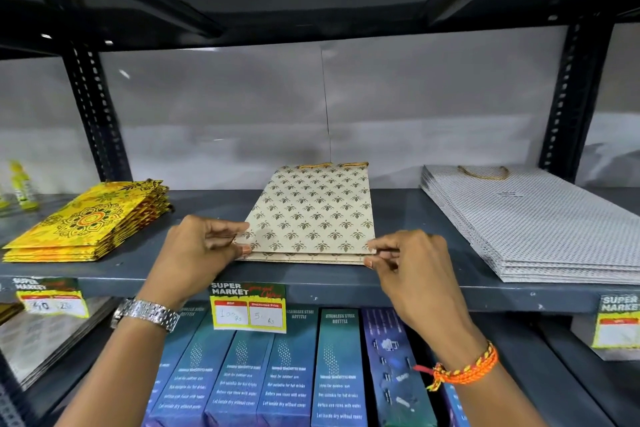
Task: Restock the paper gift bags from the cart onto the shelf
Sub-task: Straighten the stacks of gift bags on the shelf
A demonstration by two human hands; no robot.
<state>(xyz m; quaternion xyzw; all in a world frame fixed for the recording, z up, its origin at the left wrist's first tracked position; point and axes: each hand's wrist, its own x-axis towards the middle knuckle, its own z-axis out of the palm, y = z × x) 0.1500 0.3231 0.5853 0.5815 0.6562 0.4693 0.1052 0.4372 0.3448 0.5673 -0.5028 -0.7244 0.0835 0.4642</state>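
A small stack of cream paper gift bags (313, 215) with a gold leaf pattern and yellow cord handles lies flat in the middle of the grey metal shelf (311, 279). My left hand (199, 246), with a steel watch on its wrist, pinches the stack's near left corner. The near right corner is pinched by my right hand (412, 263), which wears an orange thread band. Both hands hold the stack at the shelf's front edge. No cart is in view.
A stack of yellow mandala bags (90, 222) lies at the left, a stack of white dotted bags (540, 222) at the right. Price tags (248, 308) hang on the shelf's front lip. Below stand blue bottle boxes (287, 371). Dark uprights (97, 114) flank the bay.
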